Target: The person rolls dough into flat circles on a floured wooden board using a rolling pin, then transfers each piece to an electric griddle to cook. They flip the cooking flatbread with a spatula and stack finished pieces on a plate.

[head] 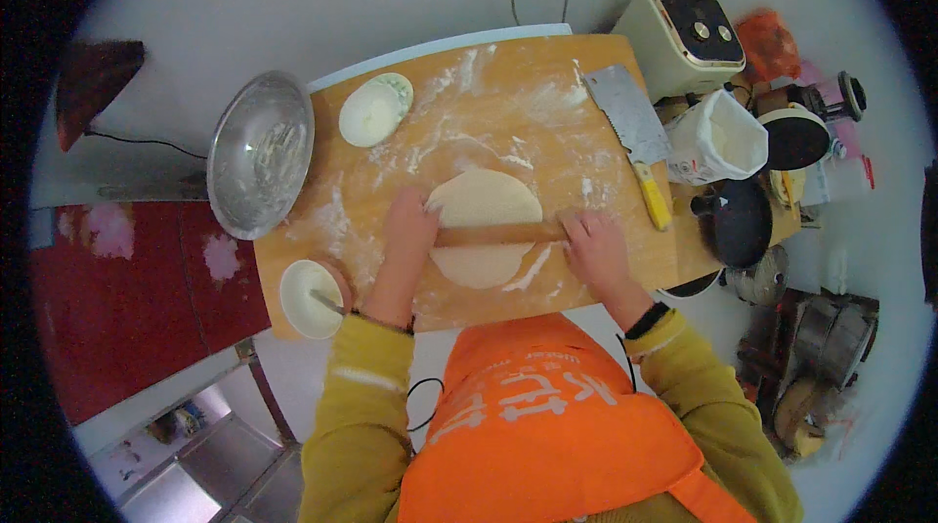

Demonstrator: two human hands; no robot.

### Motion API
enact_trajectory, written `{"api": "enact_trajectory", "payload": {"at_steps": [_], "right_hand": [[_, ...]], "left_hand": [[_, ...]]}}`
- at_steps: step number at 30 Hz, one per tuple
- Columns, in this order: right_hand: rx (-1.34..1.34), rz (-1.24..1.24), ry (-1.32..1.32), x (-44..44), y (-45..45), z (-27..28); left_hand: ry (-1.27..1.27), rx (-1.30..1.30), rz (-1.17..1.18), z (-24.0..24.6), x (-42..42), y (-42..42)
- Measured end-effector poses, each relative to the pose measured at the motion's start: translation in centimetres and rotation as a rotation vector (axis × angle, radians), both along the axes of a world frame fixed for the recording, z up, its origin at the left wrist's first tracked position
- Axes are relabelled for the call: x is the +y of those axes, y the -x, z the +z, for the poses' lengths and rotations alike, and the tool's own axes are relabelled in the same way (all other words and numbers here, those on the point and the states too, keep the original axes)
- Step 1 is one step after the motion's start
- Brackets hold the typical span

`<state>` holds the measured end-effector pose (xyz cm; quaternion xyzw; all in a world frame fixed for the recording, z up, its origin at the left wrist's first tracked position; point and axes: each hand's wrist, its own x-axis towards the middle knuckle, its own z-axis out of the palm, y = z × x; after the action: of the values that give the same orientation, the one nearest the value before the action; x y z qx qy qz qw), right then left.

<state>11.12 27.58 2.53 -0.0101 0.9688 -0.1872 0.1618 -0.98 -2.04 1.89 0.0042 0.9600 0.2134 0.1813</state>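
Note:
A flat, roughly round sheet of dough [485, 197] lies on the floured wooden board [506, 109] in front of me. Across its lower half rests a wooden rolling pin [498, 234], set nearly level from left to right. My left hand [412, 224] grips the pin's left end beside the dough's edge. At the other end, my right hand [592, 237] has its fingers curled over the pin. The pin covers a strip of the dough, and both its tips are hidden in my hands.
A steel bowl [260, 156] leans at the left, near a bowl of white powder [370, 112] and a cup with a utensil [311, 299]. On the right lie a yellow-handled cleaver [629, 120], an open white bag [718, 138], a black pan [736, 222] and a cream-coloured appliance [685, 35].

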Motion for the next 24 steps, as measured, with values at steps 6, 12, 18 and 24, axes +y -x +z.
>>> {"api": "enact_trajectory", "payload": {"at_steps": [6,12,18,24], "right_hand": [[0.194,0.184,0.006,-3.3,-3.9,0.3],[0.51,-0.119,-0.07,-1.4,7.5,-2.4],[0.474,0.075,-0.052,-1.3,5.4,-0.9],[0.386,0.204,0.092,-1.8,-3.5,-0.1]], "left_hand": [[0.316,0.346,-0.211,0.7,-2.6,-9.5],[0.274,0.638,-0.168,-1.9,-0.3,2.1],[0.245,0.585,-0.148,-1.4,-0.6,-3.0],[-0.006,0.374,-0.051,1.5,-2.0,-11.5]]}}
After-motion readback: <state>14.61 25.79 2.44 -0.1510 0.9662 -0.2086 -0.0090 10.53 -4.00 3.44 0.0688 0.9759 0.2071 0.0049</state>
